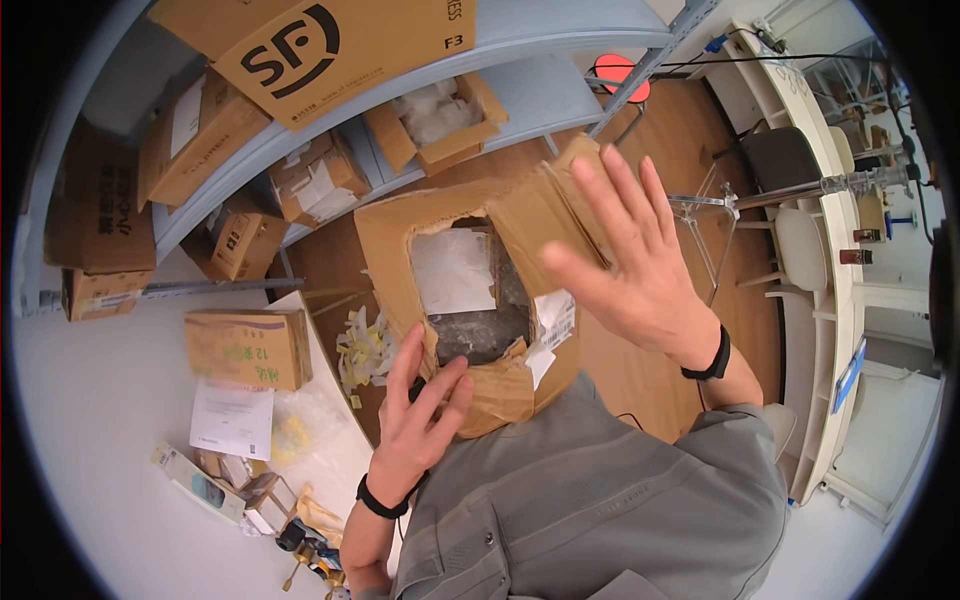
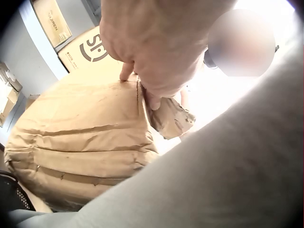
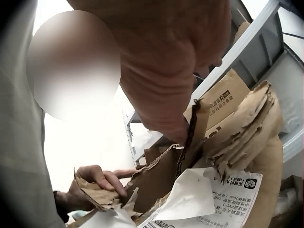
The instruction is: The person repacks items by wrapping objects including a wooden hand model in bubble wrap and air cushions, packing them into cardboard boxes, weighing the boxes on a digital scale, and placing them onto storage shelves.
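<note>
A torn cardboard box (image 1: 390,235) sits against the person's front, its top ripped into a rough opening. Inside lie a white sheet (image 1: 455,268) and dark grey plastic-wrapped contents (image 1: 478,336). The left hand (image 1: 415,425) holds the box's near left rim; in the right wrist view its fingers (image 3: 111,183) bend over a torn flap. Raised beside the box's right side, the right hand (image 1: 630,275) has straight, spread fingers and a thumb held apart, with nothing in it. A crumpled, torn flap (image 3: 247,128) stands up near it, above a partly peeled white label (image 3: 232,199).
Grey-blue shelving (image 1: 540,105) behind carries several cartons, including a large SF carton (image 1: 350,60). On the left, a white table (image 1: 335,405) bears a taped carton (image 1: 245,348) and papers. A red stool (image 1: 622,78) and a long white desk (image 1: 835,330) stand to the right.
</note>
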Demonstrator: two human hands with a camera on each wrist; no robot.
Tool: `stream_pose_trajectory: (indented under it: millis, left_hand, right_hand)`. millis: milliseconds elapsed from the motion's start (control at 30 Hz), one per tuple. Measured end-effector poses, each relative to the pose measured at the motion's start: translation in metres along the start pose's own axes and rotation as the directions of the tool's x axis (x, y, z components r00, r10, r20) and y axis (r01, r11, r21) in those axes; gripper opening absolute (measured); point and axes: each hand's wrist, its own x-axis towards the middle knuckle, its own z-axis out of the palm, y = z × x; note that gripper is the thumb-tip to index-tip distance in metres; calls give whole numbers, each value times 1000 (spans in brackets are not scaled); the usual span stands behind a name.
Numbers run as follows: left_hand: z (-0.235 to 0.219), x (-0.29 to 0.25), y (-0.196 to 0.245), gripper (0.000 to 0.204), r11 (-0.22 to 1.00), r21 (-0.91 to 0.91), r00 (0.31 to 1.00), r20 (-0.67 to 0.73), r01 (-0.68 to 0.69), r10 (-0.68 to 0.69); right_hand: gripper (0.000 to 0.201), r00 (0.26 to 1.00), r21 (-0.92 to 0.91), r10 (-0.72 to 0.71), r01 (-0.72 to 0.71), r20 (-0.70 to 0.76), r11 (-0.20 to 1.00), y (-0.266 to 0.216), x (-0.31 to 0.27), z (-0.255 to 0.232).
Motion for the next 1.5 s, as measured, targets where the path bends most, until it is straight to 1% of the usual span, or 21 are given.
stream_pose_trajectory:
  millis: [67,100,167,200,267,300,367,500,567,633,700,767,833,967,1033,1067,1133,1167,1233,1333,1500]
  left_hand:
    - [7,18,6,16,1000,11,1000,-12,2,-2]
    - [9,24,8,15,1000,17,1000,-13,6,-6]
    - [16,31,7,14,998,44,998,-7,-55,55]
    - [18,32,7,13,992,68,994,7,-105,105]
    - [22,35,8,13,984,75,987,37,-161,158]
    - [23,37,9,13,976,96,980,62,-197,192]
    - [27,40,13,13,967,75,970,33,-243,242]
    - [31,39,15,12,954,73,956,-1,-292,293]
    - [23,33,13,12,972,57,973,-10,-229,230]
    - [19,25,12,12,988,48,988,-16,-150,151]
    - [17,20,9,13,978,42,977,-46,-205,206]
    - [14,20,10,13,980,31,980,-35,-195,196]
    - [13,23,10,12,979,22,979,-27,-201,202]
    - [12,21,-1,9,990,-11,990,-18,-139,139]
    - [12,22,-2,9,990,-28,991,-22,-136,135]
    - [13,22,-2,9,991,-21,991,-24,-133,133]
    - [15,25,-3,9,992,-33,993,-35,-118,117]
    - [16,26,-3,9,993,-27,992,-42,-117,116]
    - [20,27,-2,10,996,-32,994,-74,-88,85]
    - [22,25,-3,7,997,-50,998,-38,-60,58]
    - [29,25,-8,7,999,-33,998,-46,-42,41]
  right_hand:
    - [56,951,-487,-195,292,240,823,-8,-2,1]
    - [56,952,-495,-192,289,238,819,-9,-1,3]
    - [35,611,-281,-412,730,676,623,-11,3,9]
    - [35,620,-294,-394,721,679,628,-12,-2,14]
    - [28,530,-87,-190,454,826,887,-14,-12,28]
    - [28,532,-101,-175,450,829,887,-16,-10,34]
    - [19,261,-13,-166,568,951,823,-20,-4,46]
    - [9,268,140,-275,432,923,891,5,-25,79]
    - [7,434,152,-324,385,841,910,8,-22,79]
    - [17,441,147,-308,361,843,921,-3,-19,72]
    - [22,674,136,-272,249,687,959,-12,-16,58]
    - [26,642,241,-253,109,724,964,-15,2,38]
    - [28,681,259,-86,-157,727,953,-18,13,20]
    - [25,730,309,79,-383,679,870,-20,22,11]
    - [24,806,401,231,-493,546,772,-16,14,24]
    - [24,808,405,223,-487,545,774,-14,14,25]
    - [23,662,413,492,-744,566,525,-8,17,24]
    - [23,667,413,487,-739,564,533,-3,17,26]
    - [24,536,569,579,-809,614,145,7,13,34]
    - [20,438,557,635,-830,636,15,14,15,36]
    - [21,405,595,662,-800,630,-77,25,14,51]
